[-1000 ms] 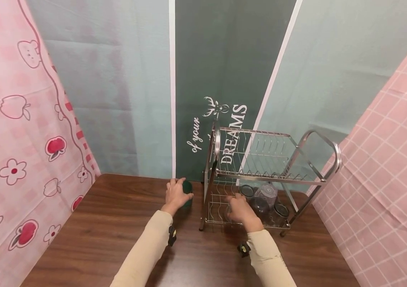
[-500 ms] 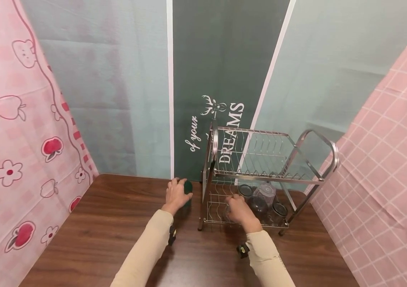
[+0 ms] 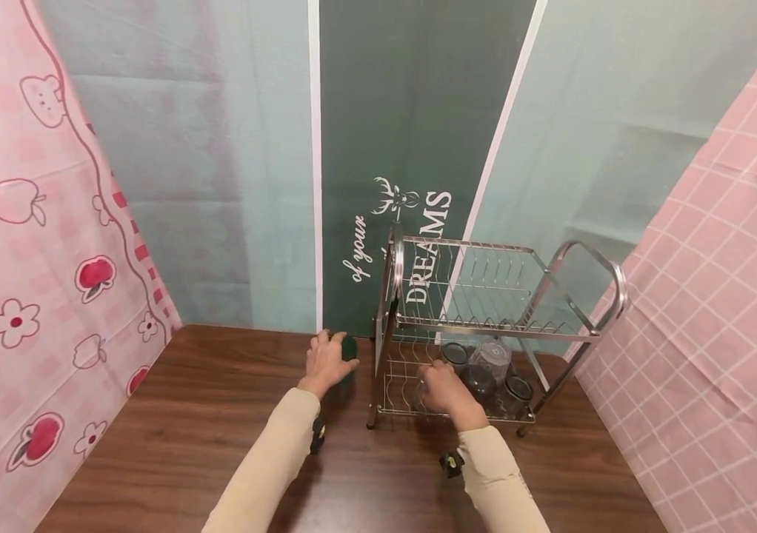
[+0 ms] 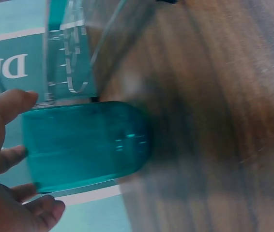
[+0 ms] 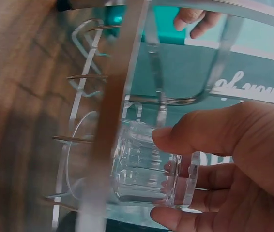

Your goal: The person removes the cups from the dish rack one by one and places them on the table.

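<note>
To the left of the rack, a translucent green cup (image 4: 88,145) stands on the wooden table. My left hand (image 3: 328,363) holds it near its upper end, thumb on one side and fingers on the other. Inside the rack's lower tier, my right hand (image 3: 445,389) grips a clear ribbed glass (image 5: 137,164). The right wrist view shows the thumb on one side of that glass and fingers on the other; a metal post of the rack (image 5: 115,96) hides part of it. From the head view, my right hand mostly covers this glass.
The two-tier metal dish rack (image 3: 498,329) stands at the back right. Right of my right hand, several glasses sit on its lower tier, among them a clear one (image 3: 492,357) and a dark-rimmed one (image 3: 517,396). Curtains (image 3: 232,185) close in the table's (image 3: 205,429) back and sides.
The head view has shifted slightly, so the rack and curtains appear a little further left. Both hands keep their hold on the green cup and the clear glass.
</note>
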`<state>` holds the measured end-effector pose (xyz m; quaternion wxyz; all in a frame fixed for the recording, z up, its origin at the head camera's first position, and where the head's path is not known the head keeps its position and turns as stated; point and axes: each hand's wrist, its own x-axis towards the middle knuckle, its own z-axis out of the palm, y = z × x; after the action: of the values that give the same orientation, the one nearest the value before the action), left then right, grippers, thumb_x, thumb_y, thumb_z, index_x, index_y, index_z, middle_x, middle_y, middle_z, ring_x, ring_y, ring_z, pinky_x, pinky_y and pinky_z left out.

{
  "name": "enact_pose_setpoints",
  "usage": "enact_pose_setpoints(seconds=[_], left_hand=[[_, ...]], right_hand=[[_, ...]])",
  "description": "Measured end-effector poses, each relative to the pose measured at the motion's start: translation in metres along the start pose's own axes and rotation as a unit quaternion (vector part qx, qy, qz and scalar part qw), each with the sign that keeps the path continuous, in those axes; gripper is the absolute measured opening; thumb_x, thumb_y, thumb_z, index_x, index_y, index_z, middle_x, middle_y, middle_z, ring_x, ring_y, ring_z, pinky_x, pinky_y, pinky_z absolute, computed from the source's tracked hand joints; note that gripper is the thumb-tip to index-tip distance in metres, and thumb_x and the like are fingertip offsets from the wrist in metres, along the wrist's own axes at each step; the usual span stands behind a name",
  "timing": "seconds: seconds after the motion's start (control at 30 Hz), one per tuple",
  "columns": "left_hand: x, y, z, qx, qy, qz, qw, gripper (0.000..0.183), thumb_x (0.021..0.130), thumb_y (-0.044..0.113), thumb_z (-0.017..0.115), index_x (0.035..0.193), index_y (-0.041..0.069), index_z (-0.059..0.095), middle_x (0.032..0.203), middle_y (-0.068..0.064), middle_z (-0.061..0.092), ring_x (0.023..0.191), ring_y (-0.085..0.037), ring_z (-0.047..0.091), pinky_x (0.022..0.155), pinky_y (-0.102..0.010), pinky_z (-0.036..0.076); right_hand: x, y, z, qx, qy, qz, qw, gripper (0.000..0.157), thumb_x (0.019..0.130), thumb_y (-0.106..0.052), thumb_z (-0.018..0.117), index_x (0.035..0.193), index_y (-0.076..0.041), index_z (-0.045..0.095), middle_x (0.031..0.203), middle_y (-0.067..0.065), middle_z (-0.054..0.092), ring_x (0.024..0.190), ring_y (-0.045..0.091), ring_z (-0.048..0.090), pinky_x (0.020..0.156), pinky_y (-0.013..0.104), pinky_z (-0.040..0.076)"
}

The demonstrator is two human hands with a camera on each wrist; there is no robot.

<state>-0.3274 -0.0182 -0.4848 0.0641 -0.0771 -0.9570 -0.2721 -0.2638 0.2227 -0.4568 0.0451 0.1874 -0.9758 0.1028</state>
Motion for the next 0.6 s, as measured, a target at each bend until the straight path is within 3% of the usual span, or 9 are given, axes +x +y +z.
enact_pose_setpoints(seconds=[0.33,0.6], left_hand=[[-0.003,0.007,-0.019,-0.007,0.007,0.016,0.9998,0.060,0.076,0.032,0.076,0.126,0.006,0.056,0.130,-0.024,0.040,0.116,-0.041,0.039,0.085,-0.051,0.038],[-0.022,0.006,-0.022,-0.011,0.026,0.018,0.9994,0.058,0.076,0.031,0.076,0.125,0.007,0.057,0.128,-0.023,0.042,0.112,-0.040,0.041,0.082,-0.051,0.039]], right_hand=[[0.003,-0.001,-0.018,0.004,0.037,-0.018,0.999,0.027,0.067,0.002,0.070,0.093,0.000,0.064,0.082,0.013,0.056,0.081,0.038,0.052,0.073,0.047,0.044],[-0.004,-0.005,-0.021,0.011,0.050,-0.007,0.999,0.030,0.069,-0.005,0.075,0.097,-0.002,0.063,0.085,0.012,0.055,0.082,0.035,0.052,0.072,0.046,0.045]])
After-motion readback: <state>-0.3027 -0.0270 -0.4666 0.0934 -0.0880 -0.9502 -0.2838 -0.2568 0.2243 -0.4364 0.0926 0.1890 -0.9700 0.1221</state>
